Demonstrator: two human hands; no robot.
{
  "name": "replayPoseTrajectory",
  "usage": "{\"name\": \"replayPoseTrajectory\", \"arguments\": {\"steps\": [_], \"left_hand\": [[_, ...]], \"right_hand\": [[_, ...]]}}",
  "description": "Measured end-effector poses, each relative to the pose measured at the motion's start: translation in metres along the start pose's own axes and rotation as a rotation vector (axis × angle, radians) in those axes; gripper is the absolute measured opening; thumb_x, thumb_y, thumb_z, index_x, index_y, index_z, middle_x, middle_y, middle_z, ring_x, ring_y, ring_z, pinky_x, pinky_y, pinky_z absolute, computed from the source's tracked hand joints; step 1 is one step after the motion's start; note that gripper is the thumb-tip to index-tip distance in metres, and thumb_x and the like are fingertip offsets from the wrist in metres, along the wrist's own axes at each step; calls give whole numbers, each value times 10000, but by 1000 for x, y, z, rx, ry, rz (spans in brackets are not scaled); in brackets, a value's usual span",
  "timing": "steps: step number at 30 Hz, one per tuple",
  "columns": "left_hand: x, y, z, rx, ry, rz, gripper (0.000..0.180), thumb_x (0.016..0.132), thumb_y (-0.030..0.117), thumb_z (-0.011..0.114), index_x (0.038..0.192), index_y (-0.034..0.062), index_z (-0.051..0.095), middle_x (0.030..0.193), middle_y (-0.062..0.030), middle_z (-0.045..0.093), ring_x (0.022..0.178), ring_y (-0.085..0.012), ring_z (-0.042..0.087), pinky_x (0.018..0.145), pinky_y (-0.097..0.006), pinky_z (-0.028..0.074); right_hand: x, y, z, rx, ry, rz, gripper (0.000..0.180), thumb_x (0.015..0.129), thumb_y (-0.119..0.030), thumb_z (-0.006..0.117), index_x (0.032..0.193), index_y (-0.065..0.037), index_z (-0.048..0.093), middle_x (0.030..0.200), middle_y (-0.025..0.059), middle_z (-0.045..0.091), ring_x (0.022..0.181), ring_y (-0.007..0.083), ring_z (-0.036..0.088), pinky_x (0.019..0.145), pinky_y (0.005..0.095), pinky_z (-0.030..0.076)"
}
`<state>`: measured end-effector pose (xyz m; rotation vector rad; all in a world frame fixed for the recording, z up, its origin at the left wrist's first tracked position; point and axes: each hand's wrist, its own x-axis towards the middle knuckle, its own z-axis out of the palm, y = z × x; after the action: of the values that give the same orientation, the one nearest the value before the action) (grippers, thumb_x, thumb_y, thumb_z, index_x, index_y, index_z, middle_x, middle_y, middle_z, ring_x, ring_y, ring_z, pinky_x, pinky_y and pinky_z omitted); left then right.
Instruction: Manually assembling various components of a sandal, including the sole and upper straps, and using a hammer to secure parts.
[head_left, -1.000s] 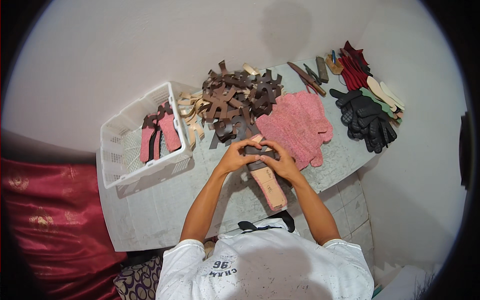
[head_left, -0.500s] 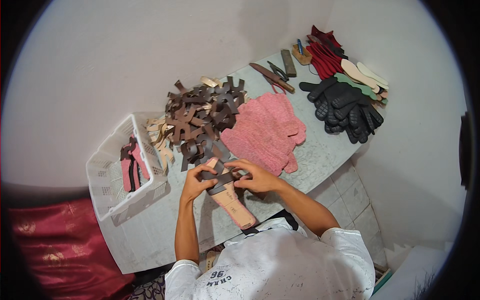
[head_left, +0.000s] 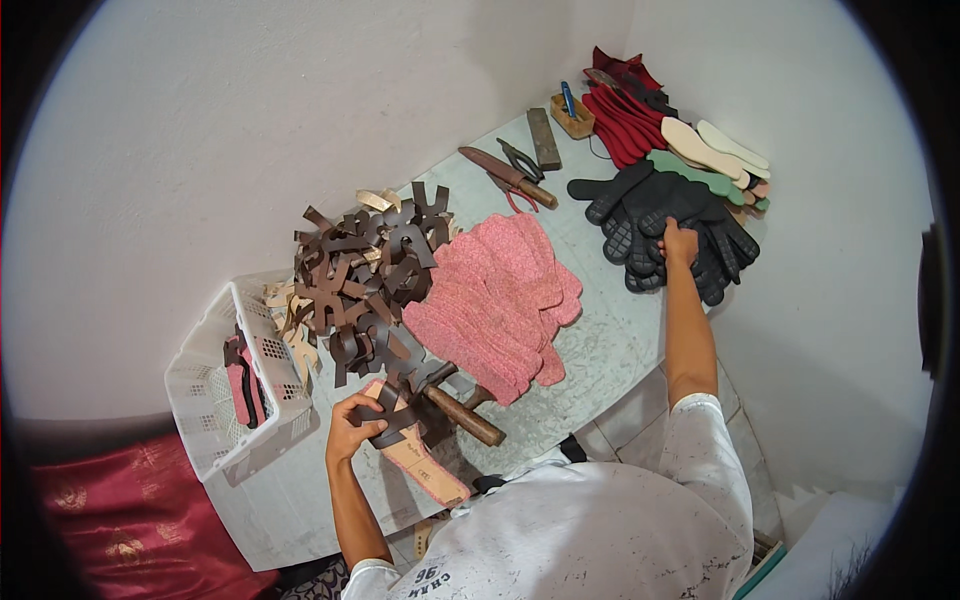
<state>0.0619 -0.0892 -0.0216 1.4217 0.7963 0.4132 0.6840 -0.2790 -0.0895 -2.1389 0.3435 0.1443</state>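
Note:
My left hand (head_left: 356, 424) pinches the edge of a sandal (head_left: 422, 466) near its dark brown straps (head_left: 388, 412). The sandal's tan insole with pink edging faces up and slants toward my body. My right arm is stretched out to the far right, where my right hand (head_left: 681, 244) is closed on a black sole in the heap of black soles (head_left: 640, 195). Its fingertips are partly hidden. A hammer (head_left: 462, 415) with a wooden handle lies just right of the sandal. Behind it spreads a pile of pink speckled soles (head_left: 500, 300).
Cut brown strap pieces (head_left: 345, 285) are heaped left of the pink soles, beside a white plastic basket (head_left: 225, 455) holding pink-and-brown sandals. A knife (head_left: 510, 178), pliers (head_left: 520, 158), a grey block (head_left: 544, 138) and red soles (head_left: 620, 120) lie along the table's back.
My right hand has let go of the sandal and reached right to the black soles. My left hand keeps the sandal, now lower and further left. The hammer has come into sight.

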Motion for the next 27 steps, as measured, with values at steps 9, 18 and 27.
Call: {"name": "replayPoseTrajectory", "arguments": {"steps": [9,18,27], "left_hand": [[6,3,2,-12,-14,-34,289,615,-27,793,854,25,639,880,-38,628,839,-136,582,783,-279,457],[7,10,6,91,-50,46,281,656,7,788,889,35,634,929,-20,618,886,-121,550,797,-266,440],[9,2,9,-7,-105,79,285,689,27,764,943,42,637,990,-9,614,921,-113,562,820,-261,456]], "right_hand": [[25,0,3,-408,112,-14,636,719,-492,712,1067,32,619,1118,213,636,1036,327,625,820,433,496],[-9,15,-31,580,-427,-33,243,652,-12,602,889,38,580,762,89,553,676,244,606,538,320,476],[-210,22,-11,988,-1246,108,328,919,-294,535,1105,-28,488,877,113,579,578,143,472,397,239,380]]}}
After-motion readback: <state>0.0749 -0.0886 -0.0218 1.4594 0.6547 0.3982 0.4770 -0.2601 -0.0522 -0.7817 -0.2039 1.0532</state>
